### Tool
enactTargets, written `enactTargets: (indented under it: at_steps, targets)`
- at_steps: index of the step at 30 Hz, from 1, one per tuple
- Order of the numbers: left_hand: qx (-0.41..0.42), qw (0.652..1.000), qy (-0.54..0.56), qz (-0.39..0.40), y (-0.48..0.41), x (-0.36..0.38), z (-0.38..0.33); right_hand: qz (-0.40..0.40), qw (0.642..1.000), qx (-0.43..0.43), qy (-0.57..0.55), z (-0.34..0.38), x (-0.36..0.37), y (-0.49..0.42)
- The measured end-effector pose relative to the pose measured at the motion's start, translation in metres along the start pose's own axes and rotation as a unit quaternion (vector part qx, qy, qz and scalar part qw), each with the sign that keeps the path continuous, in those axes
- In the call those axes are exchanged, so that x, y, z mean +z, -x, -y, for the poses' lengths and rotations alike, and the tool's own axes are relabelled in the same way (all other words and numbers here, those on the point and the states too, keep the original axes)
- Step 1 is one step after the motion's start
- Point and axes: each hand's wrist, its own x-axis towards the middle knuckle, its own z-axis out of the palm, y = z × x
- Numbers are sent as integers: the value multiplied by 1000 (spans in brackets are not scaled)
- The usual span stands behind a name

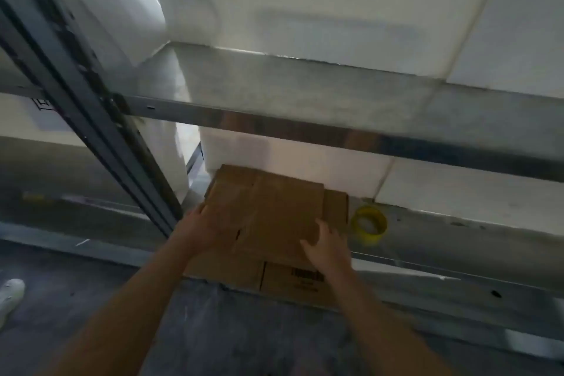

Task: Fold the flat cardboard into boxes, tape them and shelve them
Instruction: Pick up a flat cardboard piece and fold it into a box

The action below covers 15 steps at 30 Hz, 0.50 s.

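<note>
A stack of flat brown cardboard lies on the lowest shelf of a metal rack, with its front edge hanging over the shelf lip. My left hand grips the left edge of the top sheet. My right hand holds that sheet at its right front corner, fingers curled on top. A roll of yellow tape stands on the shelf just to the right of the stack.
Large white boxes fill the upper shelf, and more white boxes sit behind the cardboard. A dark rack upright runs down the left side. A white shoe is on the grey floor at far left.
</note>
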Motion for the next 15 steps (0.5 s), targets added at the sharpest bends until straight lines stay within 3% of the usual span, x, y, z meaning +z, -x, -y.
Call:
enactTargets:
  at_steps: [8,12,15]
  targets:
    - [-48,997,57,29,-36,23,44,-25,993,59,-98,1,19,-24]
    - [-48,998,30,-11,-44,29,48,-20,985,76,-155,-3,22,-32]
    - [-47,996,78,-13,-48,31,48,-8,983,73,-170,-6,19,-35]
